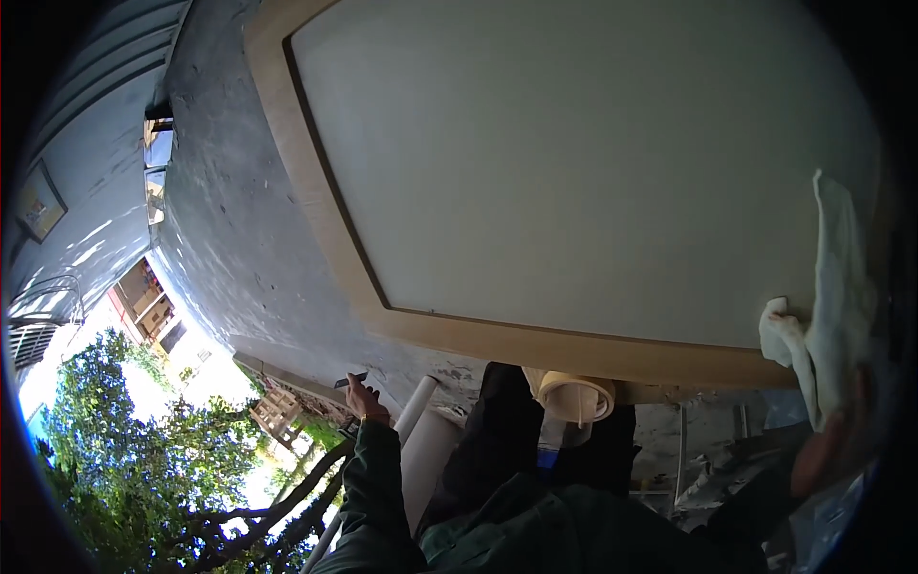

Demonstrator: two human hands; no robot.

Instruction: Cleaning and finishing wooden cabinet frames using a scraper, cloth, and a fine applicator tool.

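Observation:
In front of me spreads a large pale grey panel (574, 182) with a raised tan border (330, 239) along its edges. My left hand (361, 398), low and to the left of the panel, is closed round a small dark flat tool (351, 380); whether it is a knife or a scraper I cannot tell. At the far right my right hand (830, 442) grips a crumpled white cloth (834, 287), which lies against the panel's right side. Shade hides part of that hand's fingers. A cream roll of tape (576, 398) is below the panel's lower border, near my body.
A rough grey wall (225, 206) runs behind the panel's left side. Beside my left forearm stands a white tube (415, 409). Metal bars and debris (712, 469) lie at the lower right. Trees (143, 440) and a wooden chair-like frame (279, 415) show outdoors at left.

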